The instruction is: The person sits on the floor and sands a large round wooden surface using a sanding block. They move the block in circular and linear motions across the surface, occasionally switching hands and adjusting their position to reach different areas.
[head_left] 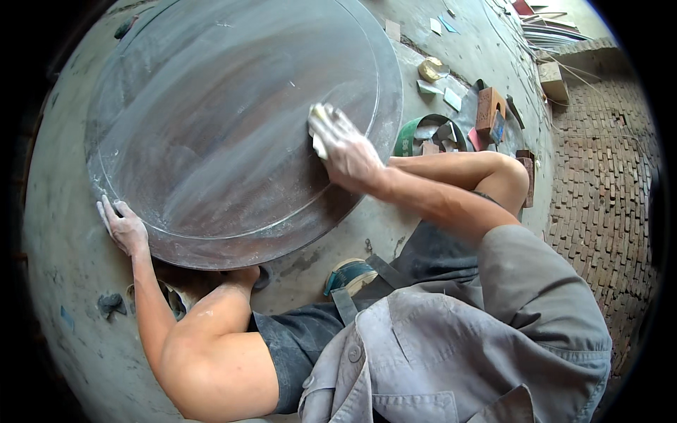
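A large round dark-brown panel (233, 127), streaked with pale dust, lies tilted in front of me. A thin groove or line runs inside its rim. My right hand (349, 151), coated in white powder, presses a pale folded pad (319, 146) onto the panel's right part; the fingers cover most of the pad, so its exact kind is unclear. At the panel's lower-left rim is my left hand (125, 229), also powdery, its fingers stretched out and touching the edge.
Right of the panel stands a green round tub (407, 137) with scraps inside. Beyond it are a brown wooden block (490, 113), a yellowish roll (433, 69) and small sheets (452, 99). A low round stool or tin (350, 276) sits between my legs. A brick surface (599, 197) lies far right.
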Demonstrator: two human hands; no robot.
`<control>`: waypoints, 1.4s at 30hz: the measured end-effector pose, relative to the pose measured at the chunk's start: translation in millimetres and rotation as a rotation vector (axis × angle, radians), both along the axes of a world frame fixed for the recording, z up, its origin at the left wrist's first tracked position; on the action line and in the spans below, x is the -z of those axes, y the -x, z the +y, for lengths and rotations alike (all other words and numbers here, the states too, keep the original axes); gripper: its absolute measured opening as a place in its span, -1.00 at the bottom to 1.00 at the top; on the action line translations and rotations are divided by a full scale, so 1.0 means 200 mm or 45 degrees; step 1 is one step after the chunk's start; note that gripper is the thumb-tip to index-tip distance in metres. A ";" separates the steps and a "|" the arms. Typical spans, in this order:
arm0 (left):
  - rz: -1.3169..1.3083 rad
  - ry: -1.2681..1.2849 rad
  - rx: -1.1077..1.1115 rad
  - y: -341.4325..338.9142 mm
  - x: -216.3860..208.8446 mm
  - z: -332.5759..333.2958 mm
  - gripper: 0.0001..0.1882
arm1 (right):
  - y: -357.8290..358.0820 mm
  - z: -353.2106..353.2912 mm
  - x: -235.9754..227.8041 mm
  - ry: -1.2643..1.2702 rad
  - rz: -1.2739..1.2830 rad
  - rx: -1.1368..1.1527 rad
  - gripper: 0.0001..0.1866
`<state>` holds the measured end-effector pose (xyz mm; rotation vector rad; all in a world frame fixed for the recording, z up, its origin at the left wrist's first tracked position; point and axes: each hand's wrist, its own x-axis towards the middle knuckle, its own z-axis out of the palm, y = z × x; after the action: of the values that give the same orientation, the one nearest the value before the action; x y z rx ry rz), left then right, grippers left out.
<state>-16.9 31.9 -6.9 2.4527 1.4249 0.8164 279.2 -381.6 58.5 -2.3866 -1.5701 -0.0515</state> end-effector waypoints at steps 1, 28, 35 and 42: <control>0.000 -0.014 -0.002 0.01 0.00 0.02 -0.46 | 0.02 -0.02 0.00 -0.054 0.052 -0.076 -0.38; -0.013 -0.018 0.003 0.01 -0.02 0.00 -0.47 | -0.28 -0.12 0.01 -0.013 -0.108 0.164 -0.47; -0.019 -0.005 -0.004 0.00 -0.03 -0.01 -0.47 | -0.47 -0.12 0.04 0.293 -0.539 0.207 -0.49; -0.025 -0.014 0.004 -0.04 -0.01 -0.03 -0.48 | -0.65 -0.25 0.00 0.038 -0.153 0.372 -0.42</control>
<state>-8.0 25.7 -4.9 2.4475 1.4130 0.8480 408.8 -432.6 58.6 -2.6621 -1.2636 -0.2369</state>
